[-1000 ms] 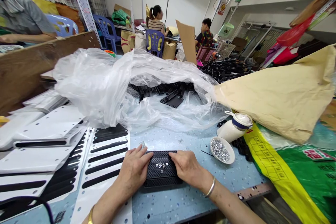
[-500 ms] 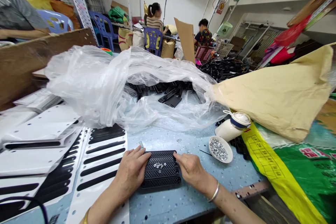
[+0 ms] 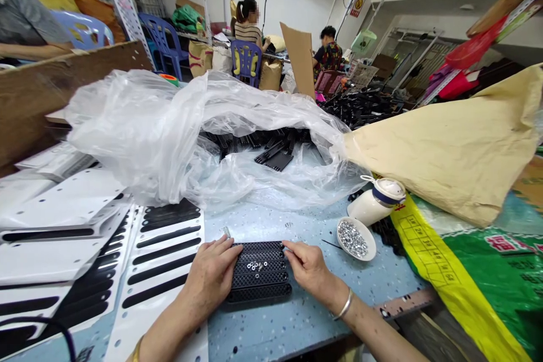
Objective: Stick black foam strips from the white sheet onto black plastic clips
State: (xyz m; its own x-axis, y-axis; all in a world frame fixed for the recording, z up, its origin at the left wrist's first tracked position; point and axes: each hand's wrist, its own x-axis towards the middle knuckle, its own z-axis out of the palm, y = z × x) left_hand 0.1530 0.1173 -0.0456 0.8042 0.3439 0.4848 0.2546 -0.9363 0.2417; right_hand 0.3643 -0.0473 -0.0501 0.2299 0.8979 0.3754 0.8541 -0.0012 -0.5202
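Observation:
Several black strips [image 3: 259, 278] with a raised criss-cross texture lie side by side as one block on the blue speckled table. My left hand [image 3: 212, 271] is closed round the block's left end, fingers over the far corner and thumb along the side. At the far right corner, my right hand [image 3: 309, 269] pinches thumb and forefinger together against the end of the farthest strip. Whatever is between those fingertips is too small or hidden to make out. A few small silvery nuts [image 3: 254, 266] lie loose on top of the strips, between my hands.
A white bowl [image 3: 370, 253] of small metal parts stands right, beside a white lidded bottle [image 3: 365, 207]. Behind, a clear plastic bag [image 3: 169, 141] holds black parts [image 3: 278, 155]. White sheets with black strips [image 3: 163, 260] lie left. Other people sit at the back and far left.
The view has shifted slightly. Both hands stay at the same ends of the strips, with the right fingertips still at the far right corner; the loose nuts stay on top.

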